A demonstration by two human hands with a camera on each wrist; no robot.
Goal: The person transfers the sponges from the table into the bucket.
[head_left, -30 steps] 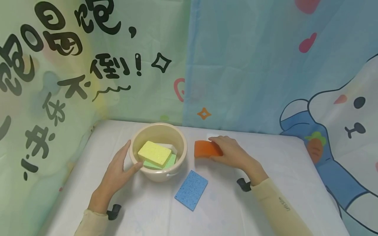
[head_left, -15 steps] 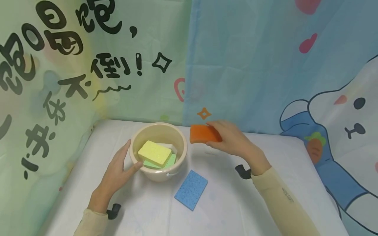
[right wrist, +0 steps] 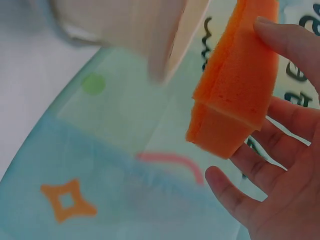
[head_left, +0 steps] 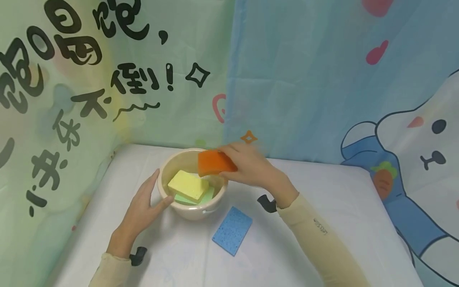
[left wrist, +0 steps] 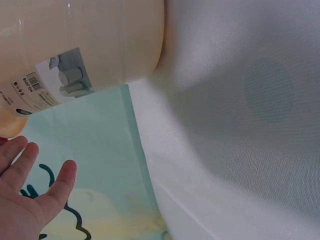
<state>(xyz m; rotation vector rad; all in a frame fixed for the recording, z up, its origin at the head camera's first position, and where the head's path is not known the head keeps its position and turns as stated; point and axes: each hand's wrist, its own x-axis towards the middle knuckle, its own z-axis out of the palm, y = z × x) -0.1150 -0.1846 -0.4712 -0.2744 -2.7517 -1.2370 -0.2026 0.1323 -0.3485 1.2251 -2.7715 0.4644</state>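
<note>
In the head view, my right hand (head_left: 252,167) pinches an orange sponge (head_left: 215,163) over the right side of a cream bucket's (head_left: 193,214) opening. The right wrist view shows the thumb on one face of the orange sponge (right wrist: 237,75) and fingers on the other. My left hand (head_left: 145,209) lies along the bucket's left side, fingers straight and spread, fingertips and thumb at the rim. Inside the bucket, a yellow sponge (head_left: 187,185) rests on a green one (head_left: 186,200). A pale piece behind them is mostly hidden by the orange sponge.
A blue sponge (head_left: 233,231) lies flat on the white-covered table (head_left: 193,255), in front of the bucket and to its right. A printed cloth backdrop (head_left: 287,99) stands behind the table and along its left. The bucket's wall bears a printed label (left wrist: 55,82).
My right hand has lifted the orange sponge off the table and carried it left to over the bucket. The left hand, the bucket and the blue sponge have stayed in place.
</note>
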